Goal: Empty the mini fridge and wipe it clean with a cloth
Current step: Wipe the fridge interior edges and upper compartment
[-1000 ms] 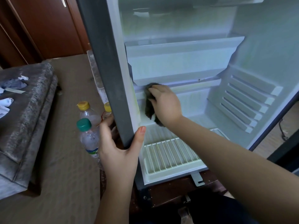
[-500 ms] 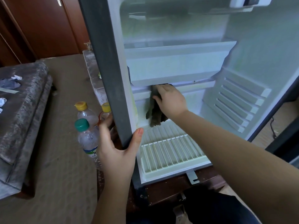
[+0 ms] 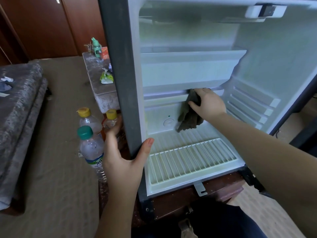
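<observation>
Fridge [image 3: 118,66] stands open on a dark wood stand [image 3: 223,191] & fills the middle & right of the view. Inside it's white. Brown carpet [image 3: 56,177] covers the floor to its left, w/ a grey couch [image 3: 22,103] at the far left edge. A small stone-look tabletop [image 3: 97,83] sits behind the fridge's left side.

In the fridge: a wide white bin [image 3: 188,69] runs across the back, a slatted grille [image 3: 192,160] lies on the btm, shelf rails [image 3: 248,102] line the right wall & a control box [image 3: 264,10] sits at the top right.

Left hand [image 3: 123,162] grips the fridge's dark left edge low down, w/ the thumb on the front & the fingers wrapped round the outer side. Right hand [image 3: 207,102] reaches in & holds a dark cloth [image 3: 188,117], pressing its bunched top against the back ledge just under the bin. The rest of the cloth hangs down the back wall, nearly to the btm.

Three plastic bottles stand just left of the fridge, near the left hand: a green-cap bottle [image 3: 89,148] in front & two yellow-cap bottles [image 3: 87,119] behind it. Can't tell what they stand on.

On the tabletop there's a green packet [image 3: 106,78], a red box [image 3: 104,52] & a green bottle [image 3: 96,47].
</observation>
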`<state>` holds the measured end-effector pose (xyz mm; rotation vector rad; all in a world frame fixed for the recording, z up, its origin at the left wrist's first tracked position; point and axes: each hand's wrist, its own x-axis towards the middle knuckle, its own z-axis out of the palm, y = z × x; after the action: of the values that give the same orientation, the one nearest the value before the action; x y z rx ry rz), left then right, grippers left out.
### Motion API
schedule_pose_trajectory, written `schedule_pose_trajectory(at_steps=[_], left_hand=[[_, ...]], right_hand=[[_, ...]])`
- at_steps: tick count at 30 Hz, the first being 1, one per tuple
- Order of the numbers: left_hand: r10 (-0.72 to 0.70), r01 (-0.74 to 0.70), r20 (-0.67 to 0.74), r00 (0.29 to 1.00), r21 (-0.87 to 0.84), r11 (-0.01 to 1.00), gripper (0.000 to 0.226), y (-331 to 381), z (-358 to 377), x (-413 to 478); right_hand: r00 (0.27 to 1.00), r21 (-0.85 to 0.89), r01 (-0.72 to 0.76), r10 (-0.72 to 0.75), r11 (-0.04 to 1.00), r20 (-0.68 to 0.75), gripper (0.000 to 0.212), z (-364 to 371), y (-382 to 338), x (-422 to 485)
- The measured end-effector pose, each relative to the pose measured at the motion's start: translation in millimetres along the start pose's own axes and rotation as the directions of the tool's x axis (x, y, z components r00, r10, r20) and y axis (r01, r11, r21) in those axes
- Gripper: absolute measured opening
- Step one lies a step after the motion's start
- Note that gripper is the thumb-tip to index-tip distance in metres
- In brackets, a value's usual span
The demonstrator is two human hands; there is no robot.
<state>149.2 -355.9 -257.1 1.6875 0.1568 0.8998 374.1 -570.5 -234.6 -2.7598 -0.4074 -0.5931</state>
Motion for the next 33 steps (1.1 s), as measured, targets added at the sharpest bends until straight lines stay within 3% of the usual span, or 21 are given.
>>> schedule_pose_trajectory(at_steps=[9, 17, 22, 26, 30, 33], left_hand=[[-0.013, 0.013, -0.002, 1.0, 0.019, 1.0, 0.065, 1, 0, 0], [-0.006, 0.006, 0.001, 1.0, 0.006, 1.0, 0.067, 1, 0, 0], [0.004, -0.004, -0.003, 1.0, -0.004, 1.0, 0.065, -1, 0, 2], [0.034, -0.034, -0.012, 0.999, 0.012, 0.999, 0.062, -1, 1, 2], [0.025, -0.025, -0.01, 1.0, 0.004, 1.0, 0.061, 0, 1, 1], [0.021, -0.021, -0.015, 1.0, -0.003, 1.0, 0.059, 1, 1, 1]], right_hand=[[0.993, -0.088, -0.115, 0.116, 0.989, 0.006, 0.038, -13, 32, 6], [0.985, -0.499, -0.143, 0.171, 0.855, 0.01, 0.036, 3, 20, 7], [0.997, -0.353, -0.078, 0.069, 0.932, -0.037, 0.025, -9, 38, 11], [0.995, -0.315, -0.096, 0.1, 0.944, -0.003, 0.018, -15, 39, 15], [0.988, -0.217, -0.139, 0.12, 0.966, -0.1, 0.018, -21, 45, 6], [0.986, -0.281, -0.164, 0.159, 0.945, -0.041, 0.02, -29, 47, -3]])
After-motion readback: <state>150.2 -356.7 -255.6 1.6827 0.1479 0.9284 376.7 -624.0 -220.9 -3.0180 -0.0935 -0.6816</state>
